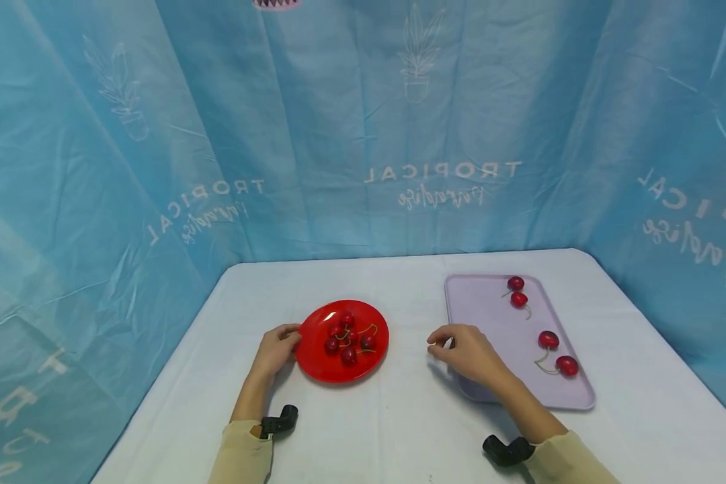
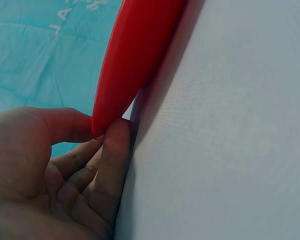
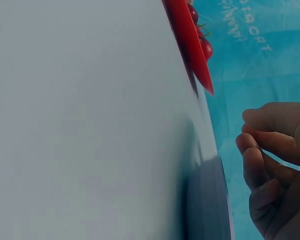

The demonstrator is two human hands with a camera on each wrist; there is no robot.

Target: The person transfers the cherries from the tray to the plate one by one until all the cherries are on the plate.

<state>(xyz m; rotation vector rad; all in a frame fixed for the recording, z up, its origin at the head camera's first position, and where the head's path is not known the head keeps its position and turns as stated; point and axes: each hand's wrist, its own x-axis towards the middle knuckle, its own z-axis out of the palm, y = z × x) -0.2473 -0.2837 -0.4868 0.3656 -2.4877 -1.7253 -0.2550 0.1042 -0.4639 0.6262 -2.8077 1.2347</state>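
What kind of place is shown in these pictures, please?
Probably a staged recording booth: blue printed curtains on three visible sides of a white table, and black wrist-worn devices on the person.

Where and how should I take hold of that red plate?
Probably by the red plate's rim, from the left side, pinching over and under as the left hand does: the rim flares above the white table, leaving finger room, and its cherries cluster mid-plate.

Booth (image 1: 314, 134), blue curtains (image 1: 54, 154) on 3 sides
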